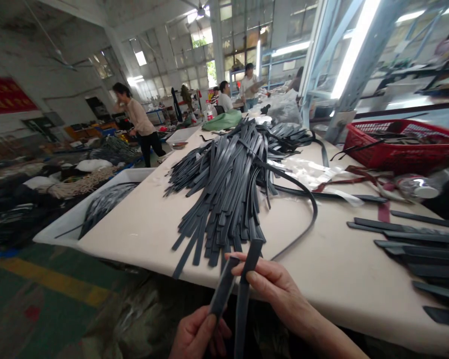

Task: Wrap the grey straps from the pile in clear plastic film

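Note:
My left hand (200, 331), at the bottom centre, pinches a dark strap (223, 289) between thumb and fingers. Just right of it, my right hand (271, 281) grips a second dark strap (251, 259) near its upper end, and its fingertips also touch the top of the first strap. Both straps hang in front of the table's near edge. Beyond my hands a large pile of dark flat straps (232, 184) lies on the pale table (134, 232), fanned toward me. One long strap (315, 204) curves out from the pile to the right.
More dark straps (426, 249) lie at the table's right side, below a red basket (389, 154). A clear bottle (419, 187) lies near the basket. Left of the table is a white bin (65, 229) holding straps. A person (140, 119) stands farther back at the left.

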A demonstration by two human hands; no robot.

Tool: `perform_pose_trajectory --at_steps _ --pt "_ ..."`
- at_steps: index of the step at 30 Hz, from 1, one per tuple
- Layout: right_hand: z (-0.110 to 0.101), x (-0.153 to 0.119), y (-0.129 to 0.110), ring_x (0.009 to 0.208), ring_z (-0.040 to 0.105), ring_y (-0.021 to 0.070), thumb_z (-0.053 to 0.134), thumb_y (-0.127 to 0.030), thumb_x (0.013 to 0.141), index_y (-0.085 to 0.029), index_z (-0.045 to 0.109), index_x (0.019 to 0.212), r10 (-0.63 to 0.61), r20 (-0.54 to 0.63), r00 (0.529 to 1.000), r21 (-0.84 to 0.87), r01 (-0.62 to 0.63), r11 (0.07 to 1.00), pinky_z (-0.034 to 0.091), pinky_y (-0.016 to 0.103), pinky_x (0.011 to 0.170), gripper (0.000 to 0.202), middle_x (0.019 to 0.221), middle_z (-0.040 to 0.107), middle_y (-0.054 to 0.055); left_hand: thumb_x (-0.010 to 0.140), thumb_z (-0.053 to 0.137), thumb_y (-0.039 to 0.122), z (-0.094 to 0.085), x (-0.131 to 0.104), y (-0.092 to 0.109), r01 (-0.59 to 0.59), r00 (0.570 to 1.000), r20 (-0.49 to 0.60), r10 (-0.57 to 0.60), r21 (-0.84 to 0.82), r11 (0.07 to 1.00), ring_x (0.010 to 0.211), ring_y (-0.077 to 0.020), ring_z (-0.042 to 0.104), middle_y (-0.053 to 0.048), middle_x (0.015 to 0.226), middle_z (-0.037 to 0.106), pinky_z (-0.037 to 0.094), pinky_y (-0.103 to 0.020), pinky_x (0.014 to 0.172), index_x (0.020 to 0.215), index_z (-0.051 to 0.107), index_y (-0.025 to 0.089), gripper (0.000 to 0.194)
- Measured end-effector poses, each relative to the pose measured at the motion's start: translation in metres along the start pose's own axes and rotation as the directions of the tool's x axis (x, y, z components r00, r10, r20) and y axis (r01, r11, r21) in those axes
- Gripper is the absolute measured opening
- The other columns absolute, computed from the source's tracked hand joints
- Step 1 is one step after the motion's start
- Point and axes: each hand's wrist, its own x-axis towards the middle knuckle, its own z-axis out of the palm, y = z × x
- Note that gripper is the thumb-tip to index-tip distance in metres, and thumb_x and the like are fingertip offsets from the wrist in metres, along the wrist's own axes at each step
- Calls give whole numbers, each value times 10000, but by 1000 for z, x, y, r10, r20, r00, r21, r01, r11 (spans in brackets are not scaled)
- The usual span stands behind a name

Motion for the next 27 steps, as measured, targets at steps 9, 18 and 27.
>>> perform_pose_trajectory --at_steps 9,18,27 --pt "20 -6 5 1262 532 285 571 -439 946 -210 764 950 75 152 986 -46 -69 997 381 437 1096 299 1319 620 93 513 933 464 6 5 23 -152 937 -350 14 -371 916 839 -190 700 -86 880 779 565 -205 753 823 796 178 444" --pt "57 -10 29 855 613 183 503 -229 921 -185 718 841 -161 284 945 -391 268 881 480 319 824 234 901 686 61 557 902 499 22 9 44 -256 919 -388 66 -463 848 1270 -278 557 -114 1207 715 509 -283 990 915 789 197 481" --pt "45 -12 31 875 611 174 486 -274 983 -196 694 899 -273 194 942 -236 315 919 480 282 814 238 898 676 57 594 908 407 24 8 20 -68 986 -168 7 -363 929 923 -293 700 -118 920 774 552 -360 863 888 788 154 406"
